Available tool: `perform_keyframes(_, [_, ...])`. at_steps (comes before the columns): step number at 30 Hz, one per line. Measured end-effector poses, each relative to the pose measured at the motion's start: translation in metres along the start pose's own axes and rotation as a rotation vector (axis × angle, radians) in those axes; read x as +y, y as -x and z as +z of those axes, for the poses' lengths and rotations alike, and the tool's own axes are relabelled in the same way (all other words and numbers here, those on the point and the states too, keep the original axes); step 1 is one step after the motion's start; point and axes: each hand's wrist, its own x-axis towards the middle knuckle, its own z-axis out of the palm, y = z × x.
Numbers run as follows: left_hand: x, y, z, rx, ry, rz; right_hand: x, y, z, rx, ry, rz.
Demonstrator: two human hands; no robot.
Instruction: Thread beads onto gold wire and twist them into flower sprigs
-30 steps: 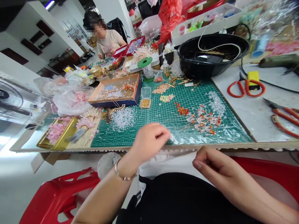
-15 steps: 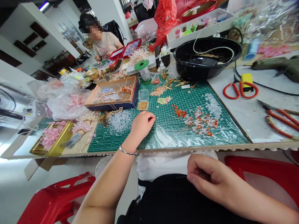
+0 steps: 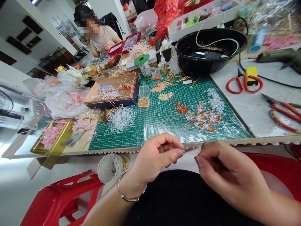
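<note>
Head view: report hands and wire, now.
Left hand: pinching thin wire. Right hand: fingertips on same wire. Held just off green cutting mat; beads beyond, not in the way.

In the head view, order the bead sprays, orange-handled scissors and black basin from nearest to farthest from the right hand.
From the right hand:
1. Orange and clear bead sprays: on the green cutting mat, ahead.
2. Orange-handled scissors: on the white tabletop, ahead right.
3. Black basin: at the mat's far edge.
</note>
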Motion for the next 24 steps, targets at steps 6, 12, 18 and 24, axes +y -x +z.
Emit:
perform_keyframes(6, [0.0021, 0.0004, 0.0020, 0.010, 0.012, 0.011, -0.0057, -0.0027, -0.0056, -0.003, 0.013, -0.057])
perform_keyframes(12, [-0.0017, 0.0012, 0.0036, -0.017, 0.079, 0.054, -0.0050, -0.0017, -0.0061, -0.022, 0.022, -0.064])
perform_keyframes(18, [-0.0023, 0.0024, 0.0027, -0.009, 0.055, 0.066, -0.0034, 0.0006, -0.0058, -0.015, 0.015, -0.066])
perform_keyframes(24, [-0.0034, 0.0020, 0.0026, -0.016, 0.014, 0.050, -0.0029, 0.0026, -0.0062, -0.015, 0.041, -0.045])
